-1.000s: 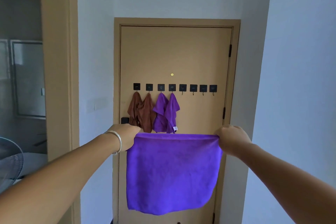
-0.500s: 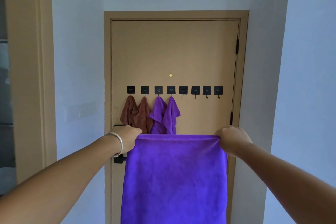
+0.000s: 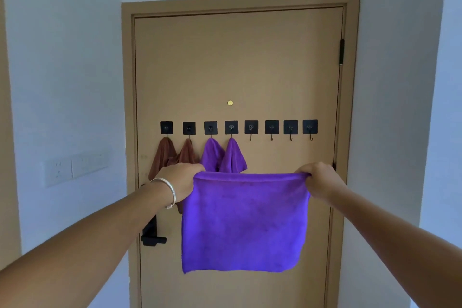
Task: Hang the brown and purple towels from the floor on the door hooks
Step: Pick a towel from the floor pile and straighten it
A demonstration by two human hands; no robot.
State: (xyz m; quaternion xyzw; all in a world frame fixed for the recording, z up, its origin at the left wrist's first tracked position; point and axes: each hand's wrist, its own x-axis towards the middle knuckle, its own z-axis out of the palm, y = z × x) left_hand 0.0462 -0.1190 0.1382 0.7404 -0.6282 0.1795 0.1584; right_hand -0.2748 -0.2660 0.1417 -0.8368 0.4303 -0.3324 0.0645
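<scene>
I hold a purple towel (image 3: 245,222) spread flat in front of the tan door (image 3: 237,62). My left hand (image 3: 181,180) grips its top left corner and my right hand (image 3: 318,180) grips its top right corner. A row of several black square hooks (image 3: 251,127) crosses the door at mid height. Two brown towels (image 3: 163,155) hang from the two leftmost hooks. Two purple towels (image 3: 232,157) hang from the two hooks after them. The other hooks (image 3: 290,128) to the right are bare. The held towel's top edge is below the hook row.
A black door handle (image 3: 151,236) sticks out at the door's left edge, below my left wrist. White wall switches and a socket (image 3: 75,166) sit on the left wall. Walls close in on both sides of the door.
The door and hooks have grown larger in view as I moved closer. Both hands keep gripping the towel's top corners; its bottom edge, out of view half a second ago, shows again.
</scene>
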